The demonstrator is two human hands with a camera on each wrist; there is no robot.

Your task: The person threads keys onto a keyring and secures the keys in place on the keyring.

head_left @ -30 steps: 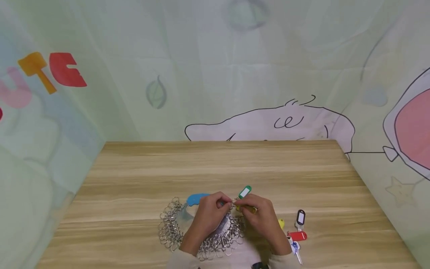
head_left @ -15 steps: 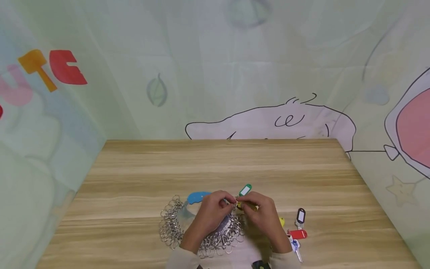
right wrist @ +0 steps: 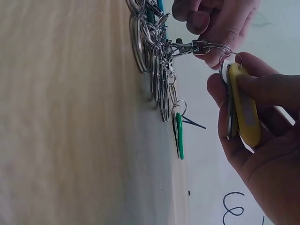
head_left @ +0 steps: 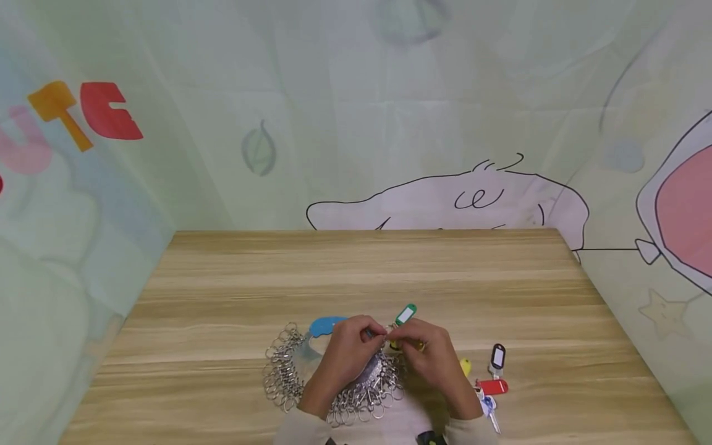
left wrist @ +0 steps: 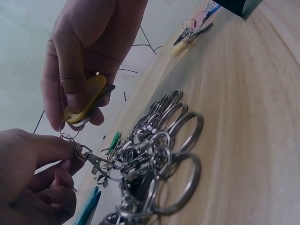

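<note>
My left hand (head_left: 350, 352) pinches a split key ring (right wrist: 218, 46) that hangs from a metal swivel clasp (right wrist: 188, 48). In my right hand (head_left: 435, 353), thumb and fingers grip a yellow key tag (right wrist: 246, 108) together with a key (right wrist: 231, 103). The tag's thin wire ring (right wrist: 240, 58) meets the split ring between the two hands; whether it is threaded on cannot be told. Around and below the left hand, many clasps with rings (head_left: 280, 371) form a loop. A green key tag (head_left: 406, 314) hangs from the loop beyond the fingertips.
A blue, wavy-edged piece (head_left: 324, 326) lies at the loop's far side, partly behind the left hand. Right of the right forearm lie a black key tag (head_left: 498, 356), a red key tag (head_left: 493, 387), a yellow tag (head_left: 465, 366) and a blue-headed key (head_left: 491, 408).
Both hands stay close together, with only small shifts of the fingertips around the rings. The loop and the loose tags keep their places on the table.
</note>
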